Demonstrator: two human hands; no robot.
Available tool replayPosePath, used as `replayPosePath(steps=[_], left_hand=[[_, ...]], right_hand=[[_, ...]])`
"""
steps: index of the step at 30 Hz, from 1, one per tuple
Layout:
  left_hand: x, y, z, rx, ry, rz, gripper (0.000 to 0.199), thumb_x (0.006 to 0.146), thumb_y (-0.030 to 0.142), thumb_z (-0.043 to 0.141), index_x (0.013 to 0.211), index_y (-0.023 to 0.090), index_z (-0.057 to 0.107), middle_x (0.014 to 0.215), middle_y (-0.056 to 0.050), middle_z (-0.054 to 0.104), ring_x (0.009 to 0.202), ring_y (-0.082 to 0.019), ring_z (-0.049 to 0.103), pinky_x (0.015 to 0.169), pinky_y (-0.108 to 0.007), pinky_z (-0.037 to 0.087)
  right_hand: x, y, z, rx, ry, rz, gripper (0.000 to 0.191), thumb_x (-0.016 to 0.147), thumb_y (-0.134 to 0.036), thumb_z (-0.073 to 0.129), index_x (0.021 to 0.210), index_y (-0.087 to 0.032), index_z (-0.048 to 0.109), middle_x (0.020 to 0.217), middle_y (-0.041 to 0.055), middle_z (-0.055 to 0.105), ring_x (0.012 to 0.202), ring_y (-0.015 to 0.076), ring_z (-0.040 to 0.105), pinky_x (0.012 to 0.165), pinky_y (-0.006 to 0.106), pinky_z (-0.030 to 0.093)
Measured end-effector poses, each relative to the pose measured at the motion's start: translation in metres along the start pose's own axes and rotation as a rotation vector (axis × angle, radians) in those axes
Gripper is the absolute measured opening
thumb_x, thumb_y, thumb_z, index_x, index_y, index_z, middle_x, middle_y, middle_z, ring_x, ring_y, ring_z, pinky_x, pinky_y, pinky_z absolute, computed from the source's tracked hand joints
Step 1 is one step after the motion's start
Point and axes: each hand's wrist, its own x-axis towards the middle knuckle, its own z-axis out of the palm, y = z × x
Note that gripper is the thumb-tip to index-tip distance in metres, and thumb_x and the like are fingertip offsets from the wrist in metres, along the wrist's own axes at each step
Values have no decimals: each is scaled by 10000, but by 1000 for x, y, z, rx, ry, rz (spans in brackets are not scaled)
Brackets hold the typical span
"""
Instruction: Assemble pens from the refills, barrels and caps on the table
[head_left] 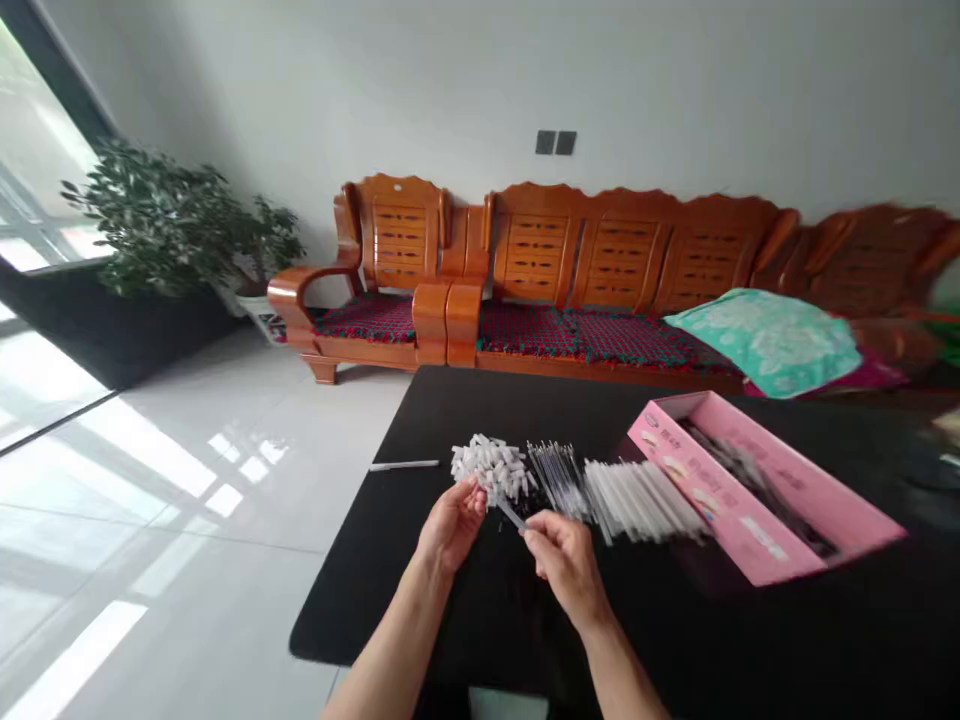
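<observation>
There is room to pass over the table [367, 590] at near left; pen [403, 465], white pieces [491, 465], rods [555, 478], tubes [641, 500] and pink box [712, 505] obstruct beyond and rightward.

Left hand [452, 525], right hand [566, 562] and 2 tapering forearms [397, 640] are bare.

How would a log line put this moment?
left hand: near white pieces | right hand: holding tube | nearby: thin rods, pink box

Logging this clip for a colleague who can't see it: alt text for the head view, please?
A person's right hand holds a slim tube near the left hand at a black table. Nearby lie small white pieces, thin rods, pale tubes and an open pink box.
</observation>
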Motion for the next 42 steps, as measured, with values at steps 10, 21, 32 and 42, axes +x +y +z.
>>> replayPosePath(steps=[10,21,32,42], left_hand=[[-4,-11,-1,359,-130,241,301,697,291,825,812,87,637,606,-9,607,537,-82,589,514,-169,509],[-1,-24,11,446,-103,432,342,724,387,781,712,137,548,508,41,546,414,-37,427,408,-144,330],[-3,-33,13,417,-128,480,321,736,379,778,732,146,557,579,43,557,485,-63,493,446,-162,396],[17,27,-26,442,93,613,342,647,375,803,791,114,635,591,19,608,490,-73,538,505,-189,459]], right_hand=[[1,-1,2,-193,71,-68,195,821,-273,533,657,-175,568,532,-53,402,491,106,388,477,229,274],[-4,-5,12,-366,164,-190,248,892,-343,507,744,-176,616,583,12,572,544,145,521,566,233,369],[6,-4,14,344,171,251,278,742,-408,633,637,-151,622,374,-98,316,335,55,240,341,203,147],[12,16,0,221,142,233,464,715,-575,692,812,-122,682,504,11,604,439,119,536,395,194,397]])
